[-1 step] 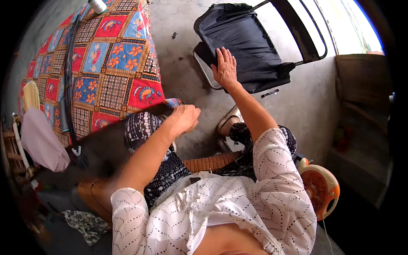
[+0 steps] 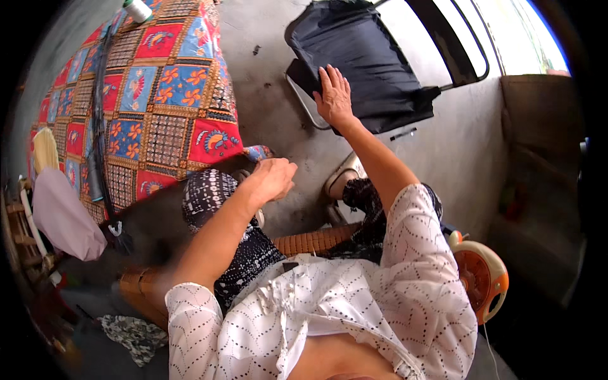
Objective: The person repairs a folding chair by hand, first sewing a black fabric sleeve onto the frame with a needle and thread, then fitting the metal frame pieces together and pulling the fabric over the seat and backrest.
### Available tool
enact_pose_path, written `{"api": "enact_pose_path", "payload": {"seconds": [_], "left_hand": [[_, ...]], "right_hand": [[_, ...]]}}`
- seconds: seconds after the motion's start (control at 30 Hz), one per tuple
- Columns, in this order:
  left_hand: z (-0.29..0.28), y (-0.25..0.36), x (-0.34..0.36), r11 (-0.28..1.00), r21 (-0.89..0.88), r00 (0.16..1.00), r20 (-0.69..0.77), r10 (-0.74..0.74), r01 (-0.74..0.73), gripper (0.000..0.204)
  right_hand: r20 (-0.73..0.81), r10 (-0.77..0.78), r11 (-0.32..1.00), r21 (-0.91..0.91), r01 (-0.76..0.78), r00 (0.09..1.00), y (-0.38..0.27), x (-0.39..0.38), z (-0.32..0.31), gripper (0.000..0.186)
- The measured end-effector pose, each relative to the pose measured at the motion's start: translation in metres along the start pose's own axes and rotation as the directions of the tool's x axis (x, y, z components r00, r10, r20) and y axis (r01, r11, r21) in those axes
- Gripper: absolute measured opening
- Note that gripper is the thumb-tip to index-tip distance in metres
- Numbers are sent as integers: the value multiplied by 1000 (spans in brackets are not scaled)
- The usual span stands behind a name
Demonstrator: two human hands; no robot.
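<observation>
My right hand [image 2: 334, 98] lies flat, fingers stretched out, on the near left edge of the black fabric seat of a metal-framed chair [image 2: 373, 63]. The fabric is wrinkled, with a loose edge at its near right corner. My left hand [image 2: 272, 180] is closed above my left knee, thumb and fingers curled together. Whatever it may hold is hidden or too small to make out. Close beyond it hangs the corner of a red, blue and brown patterned cloth [image 2: 171, 107].
On the patterned cloth lie a bundle of long black strips [image 2: 100, 126] and a white thread cone [image 2: 137, 10]. A pale cloth [image 2: 66, 215] hangs at left. A small black piece [image 2: 403, 134] is on the concrete floor beside the chair. An orange-and-cream fan [image 2: 484, 278] stands at right.
The whole view has shifted very slightly. Both hands keep the same poses, the right one still on the seat fabric.
</observation>
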State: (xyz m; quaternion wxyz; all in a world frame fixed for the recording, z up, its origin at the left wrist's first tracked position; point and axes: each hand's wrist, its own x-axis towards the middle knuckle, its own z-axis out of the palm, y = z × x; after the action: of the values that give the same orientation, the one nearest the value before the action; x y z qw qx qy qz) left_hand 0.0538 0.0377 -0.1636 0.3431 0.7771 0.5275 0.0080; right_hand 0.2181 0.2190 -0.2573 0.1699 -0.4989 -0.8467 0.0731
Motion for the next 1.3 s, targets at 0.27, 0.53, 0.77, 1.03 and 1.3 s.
{"api": "enact_pose_path", "payload": {"seconds": [0.27,0.53,0.77,1.03,1.3], "left_hand": [[-9,-6,-1,996,84,999,20,-34,32,26],[-6,-6,2,997,75,999,50,-18,14,25],[-7,3,-20,986,163,1000,-9,-20,22,26],[-2,5,-21,950,312,1000,-23,7,0,26],[-4,2,-23,948,316,998,-46,48,-32,32]], "right_hand": [[11,-22,999,24,21,1000,3,0,-4,64],[-9,-9,1000,17,9,1000,5,0,-1,65],[-67,-37,995,-98,31,997,6,-7,0,65],[-54,-41,995,-94,36,998,6,-4,3,58],[-50,-34,987,-160,25,998,5,2,5,67]]}}
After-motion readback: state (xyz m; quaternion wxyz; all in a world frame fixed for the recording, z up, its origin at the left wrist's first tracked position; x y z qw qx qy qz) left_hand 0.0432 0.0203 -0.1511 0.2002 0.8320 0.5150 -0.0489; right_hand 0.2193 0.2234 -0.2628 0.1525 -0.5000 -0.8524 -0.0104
